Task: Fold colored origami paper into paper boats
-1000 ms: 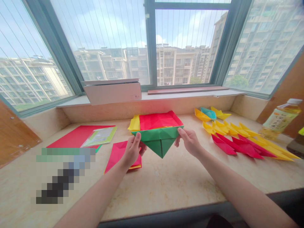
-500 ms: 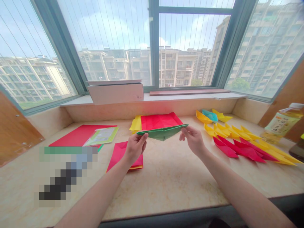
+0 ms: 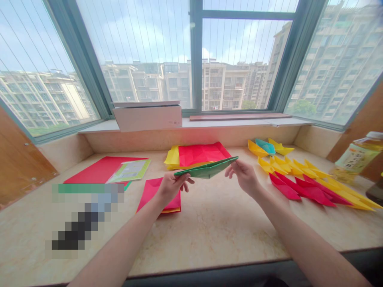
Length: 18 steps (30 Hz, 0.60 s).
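A green folded paper boat (image 3: 206, 170), long and flat with pointed ends, is held in the air above the counter. My left hand (image 3: 173, 186) pinches its left end between thumb and fingers, with some other fingers loose below. At the right tip, my right hand (image 3: 243, 174) grips the paper between thumb and forefinger. The boat tilts slightly, its right end higher. Under my left wrist lies a stack of red and yellow folded paper (image 3: 151, 191). Behind the boat rest red creased sheets (image 3: 203, 153) over yellow paper (image 3: 172, 157).
To the right stand rows of yellow paper boats (image 3: 287, 164), red paper boats (image 3: 311, 191) and a teal boat (image 3: 266, 146), near a drink bottle (image 3: 356, 157). At left lie red sheets (image 3: 92, 169) and a clear packet (image 3: 128, 170). A white box (image 3: 148, 118) sits on the windowsill.
The green boat has tilted, its left end now a little lower. Fingers of my left hand have spread out beneath it. The view has shifted slightly.
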Tool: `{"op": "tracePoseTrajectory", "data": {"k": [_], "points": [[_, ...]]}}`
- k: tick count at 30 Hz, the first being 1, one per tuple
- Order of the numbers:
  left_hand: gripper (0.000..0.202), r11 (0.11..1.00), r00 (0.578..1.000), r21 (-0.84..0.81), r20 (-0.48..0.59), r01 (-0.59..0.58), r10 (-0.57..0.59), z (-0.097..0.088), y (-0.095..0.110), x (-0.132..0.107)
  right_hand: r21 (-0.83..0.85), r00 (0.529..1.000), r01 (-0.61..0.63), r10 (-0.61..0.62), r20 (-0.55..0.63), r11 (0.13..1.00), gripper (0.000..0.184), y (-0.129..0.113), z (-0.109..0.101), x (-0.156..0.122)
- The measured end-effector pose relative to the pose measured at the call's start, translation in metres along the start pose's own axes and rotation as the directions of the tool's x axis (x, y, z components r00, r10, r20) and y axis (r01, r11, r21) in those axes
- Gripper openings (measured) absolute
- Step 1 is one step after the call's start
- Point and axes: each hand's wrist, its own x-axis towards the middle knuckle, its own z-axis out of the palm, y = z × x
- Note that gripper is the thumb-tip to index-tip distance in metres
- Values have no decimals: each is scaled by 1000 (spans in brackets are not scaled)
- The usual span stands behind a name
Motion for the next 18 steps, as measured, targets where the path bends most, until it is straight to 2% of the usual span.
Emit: {"op": "tracePoseTrajectory", "data": {"k": [3, 5, 7, 10, 11, 12, 15, 18], "points": [[40, 1000, 1000, 8, 1, -4, 4, -5, -3, 3, -24, 1000, 9, -9, 22, 1000, 46, -3, -2, 1], [39, 999, 999, 34, 40, -19, 18, -5, -4, 2, -32, 999, 25, -23, 50, 999, 46, -5, -2, 0], [38, 995, 990, 89, 135, -54, 42, 0, -4, -1, -53, 989, 49, -41, 140, 997, 45, -7, 2, -3], [35, 981, 948, 163, 314, -108, 52, 15, -2, -9, -83, 944, 60, -29, 329, 995, 44, -7, 12, -9], [33, 976, 930, 183, 364, -117, 43, 20, 0, -12, -91, 934, 51, -15, 357, 995, 44, -7, 14, -10], [32, 970, 928, 204, 371, -130, 46, 24, 1, -15, -95, 933, 39, -2, 360, 995, 44, -6, 15, -11], [28, 958, 956, 249, 285, -140, 66, 27, 7, -18, -94, 975, -6, 27, 221, 996, 43, -2, 12, -8], [33, 959, 991, 265, 106, -104, 78, 20, 11, -15, -75, 999, -48, 48, -6, 996, 43, 1, 5, -2]]}}
